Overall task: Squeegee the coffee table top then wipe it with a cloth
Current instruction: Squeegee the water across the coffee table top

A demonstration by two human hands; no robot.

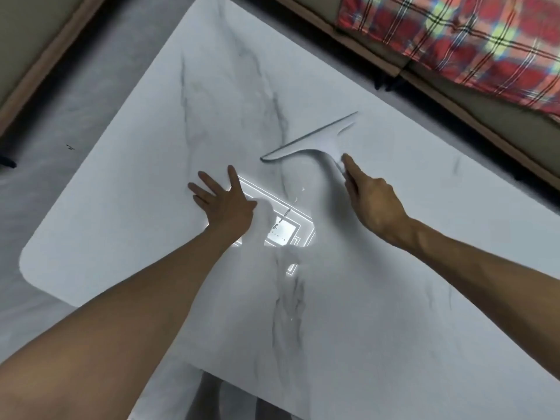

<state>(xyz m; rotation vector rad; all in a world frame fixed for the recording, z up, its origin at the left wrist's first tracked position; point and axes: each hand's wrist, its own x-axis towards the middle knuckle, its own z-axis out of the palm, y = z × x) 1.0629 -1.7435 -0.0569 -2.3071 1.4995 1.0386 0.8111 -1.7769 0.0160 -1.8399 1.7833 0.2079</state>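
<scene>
A white marble-look coffee table top [145, 183] with grey veins fills most of the head view. A pale grey squeegee [315, 140] lies with its long blade on the table, slanting from lower left to upper right. My right hand [372, 198] grips its handle, index finger stretched along it toward the blade. My left hand [224, 201] rests flat on the table to the left of the squeegee, fingers spread, holding nothing. No cloth is in view.
A ceiling light reflects brightly on the table [281, 228] between my hands. A sofa with a red plaid blanket [460, 34] runs along the far right edge. Another beige seat edge [33, 56] sits at the upper left. Grey floor [60, 140] surrounds the table.
</scene>
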